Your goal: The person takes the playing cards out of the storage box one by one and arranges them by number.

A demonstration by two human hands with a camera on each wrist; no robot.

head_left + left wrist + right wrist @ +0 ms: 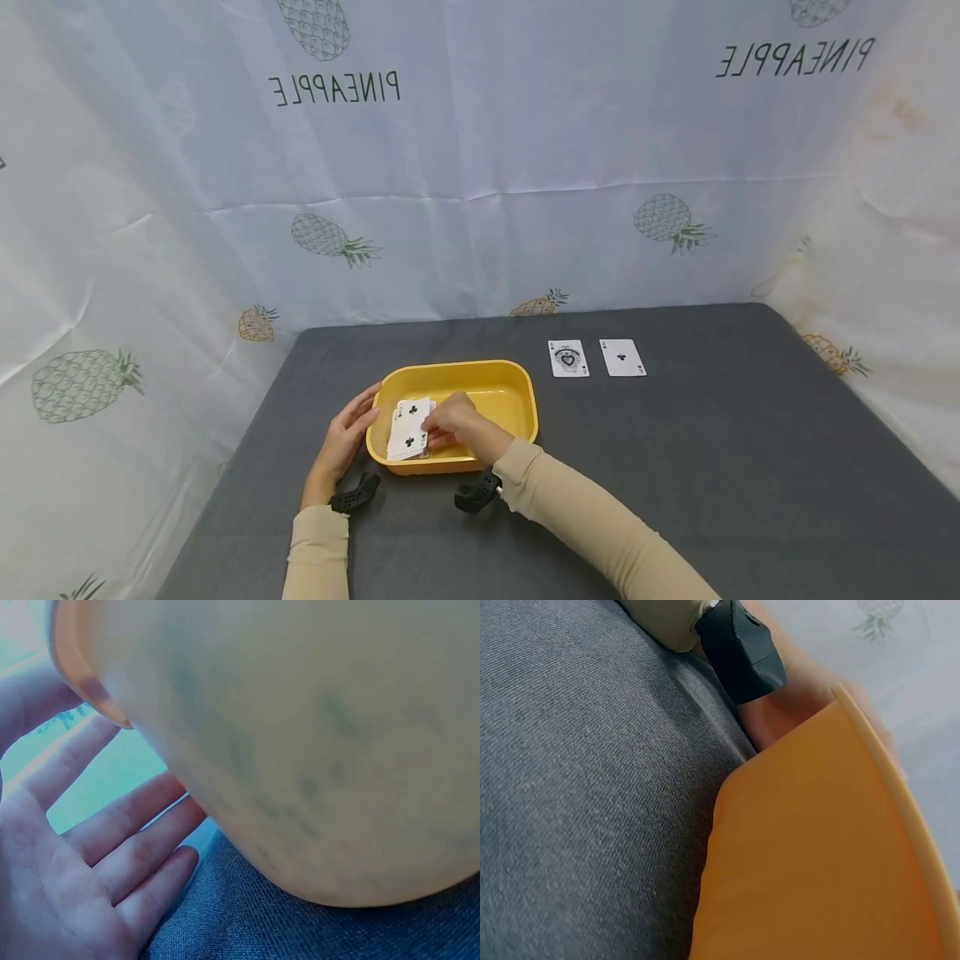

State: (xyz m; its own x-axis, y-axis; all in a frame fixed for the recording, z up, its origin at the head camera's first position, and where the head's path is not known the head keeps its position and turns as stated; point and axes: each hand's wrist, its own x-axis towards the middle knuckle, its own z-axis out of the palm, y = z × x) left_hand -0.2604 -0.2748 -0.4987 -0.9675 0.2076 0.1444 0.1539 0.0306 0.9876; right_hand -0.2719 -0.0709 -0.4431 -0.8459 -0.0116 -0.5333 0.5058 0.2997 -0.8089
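Note:
A yellow plastic tub sits on the dark grey tabletop. In its left part lies a small bunch of overlapping playing cards, the top one a two of clubs. My right hand reaches over the near side into the tub and pinches the right edge of this card. At the tub's left end my left hand rests against the rim, thumb over it. The left wrist view shows that hand's fingers extended along the outer wall. The tub's wall hides the right hand's fingertips in the right wrist view.
Two face-up cards, an ornate ace and an ace of clubs, lie apart to the right behind the tub. A white pineapple-print curtain hangs behind the table. Each wrist carries a black camera.

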